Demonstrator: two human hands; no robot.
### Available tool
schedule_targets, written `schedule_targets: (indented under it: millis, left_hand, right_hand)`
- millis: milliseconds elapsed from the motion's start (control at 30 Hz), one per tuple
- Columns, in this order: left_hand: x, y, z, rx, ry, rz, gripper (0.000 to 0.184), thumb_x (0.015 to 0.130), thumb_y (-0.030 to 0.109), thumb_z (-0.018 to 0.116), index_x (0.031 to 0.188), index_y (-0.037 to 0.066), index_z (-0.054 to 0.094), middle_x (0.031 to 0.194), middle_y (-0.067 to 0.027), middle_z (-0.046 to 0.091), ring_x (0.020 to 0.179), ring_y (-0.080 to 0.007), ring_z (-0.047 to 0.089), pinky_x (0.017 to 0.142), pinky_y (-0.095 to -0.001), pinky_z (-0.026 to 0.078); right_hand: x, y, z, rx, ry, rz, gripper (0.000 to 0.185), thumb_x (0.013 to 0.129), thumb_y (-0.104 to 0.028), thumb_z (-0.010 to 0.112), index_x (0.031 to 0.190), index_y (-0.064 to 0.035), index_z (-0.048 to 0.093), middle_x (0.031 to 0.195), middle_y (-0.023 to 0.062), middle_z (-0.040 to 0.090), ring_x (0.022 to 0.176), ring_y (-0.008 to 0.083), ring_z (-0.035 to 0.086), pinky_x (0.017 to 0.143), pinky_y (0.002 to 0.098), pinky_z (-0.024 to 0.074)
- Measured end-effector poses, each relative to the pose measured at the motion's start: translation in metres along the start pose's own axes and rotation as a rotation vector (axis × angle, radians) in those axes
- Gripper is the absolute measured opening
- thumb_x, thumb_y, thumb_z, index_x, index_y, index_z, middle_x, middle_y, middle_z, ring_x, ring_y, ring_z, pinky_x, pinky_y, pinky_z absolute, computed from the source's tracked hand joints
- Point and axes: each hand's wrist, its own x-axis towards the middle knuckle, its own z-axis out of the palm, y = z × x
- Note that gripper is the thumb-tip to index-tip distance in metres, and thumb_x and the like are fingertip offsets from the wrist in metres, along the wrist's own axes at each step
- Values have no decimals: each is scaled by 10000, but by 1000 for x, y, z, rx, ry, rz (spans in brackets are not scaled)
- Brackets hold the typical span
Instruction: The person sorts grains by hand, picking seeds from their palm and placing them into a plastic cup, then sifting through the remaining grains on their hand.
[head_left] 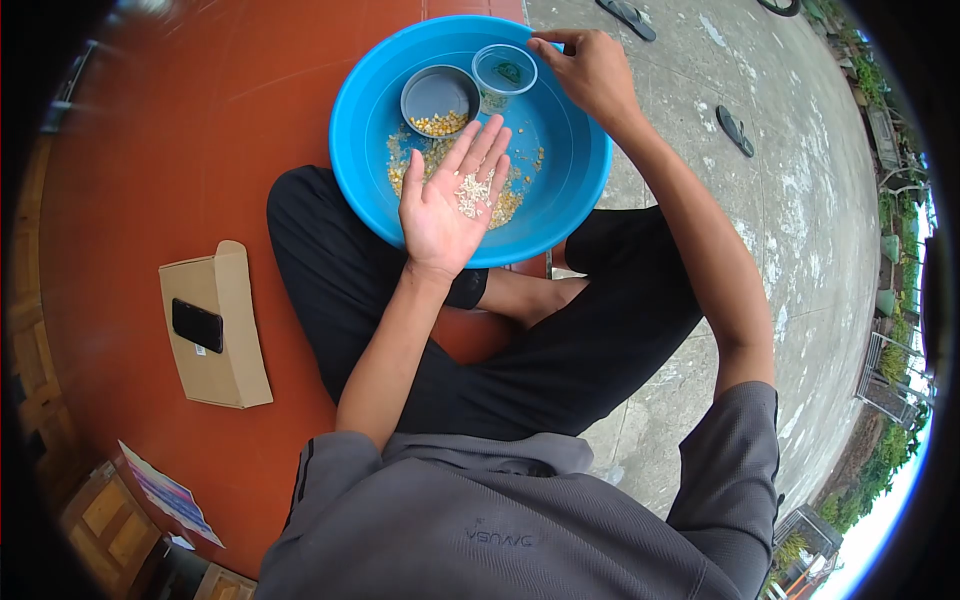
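Observation:
My left hand (437,222) is held palm up over the near part of a blue basin (565,215), fingers stretched out. A small heap of pale, whitish grains (473,195) lies on the palm and fingers. Above the basin's far right rim is my right hand (588,75), thumb and forefinger brought together; whatever is between the tips is too small to make out. Inside the basin stand a round grey bowl (440,90) with yellow corn kernels (440,124) and a clear plastic cup (504,70). Loose kernels and pale bits (507,210) are scattered on the basin floor, partly hidden by my left hand.
My crossed legs (600,320) border the basin's near side. On the red floor (220,130) to the left, a phone (197,326) lies on a cardboard box (240,350), with a printed sheet (170,492) farther back. Sandals (735,130) lie on the concrete (680,180) at right.

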Motion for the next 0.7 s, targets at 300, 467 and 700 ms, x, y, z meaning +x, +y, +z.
schedule_targets:
  millis: [300, 467, 700]
  left_hand:
    - [-1, 0, 1, 12, 7, 6, 905, 1174, 615, 357, 1750, -68, 211, 1812, -265, 301, 1700, -361, 274, 1388, -473, 256]
    - [-1, 0, 4, 11, 43, 16, 893, 1169, 617, 370, 1736, -66, 271, 1799, -255, 334, 1673, -349, 324, 1393, -473, 250]
    - [-4, 3, -1, 60, 186, -15, 858, 1148, 629, 401, 1713, -16, 405, 1715, -149, 486, 1503, -261, 499, 1318, -440, 309]
  right_hand:
    - [-7, -6, 0, 18, -74, -93, 316, 983, -420, 813, 1121, -151, 902, 862, 152, 822, 820, 333, 814, 795, 449, 636]
    - [-21, -41, -25, 120, -455, -259, 179, 981, -251, 820, 1044, -99, 890, 872, 160, 819, 810, 307, 811, 747, 411, 620]
    - [-58, -51, -6, 285, -755, -672, 177, 922, -68, 824, 1089, -98, 876, 954, 104, 844, 871, 269, 806, 752, 405, 608]
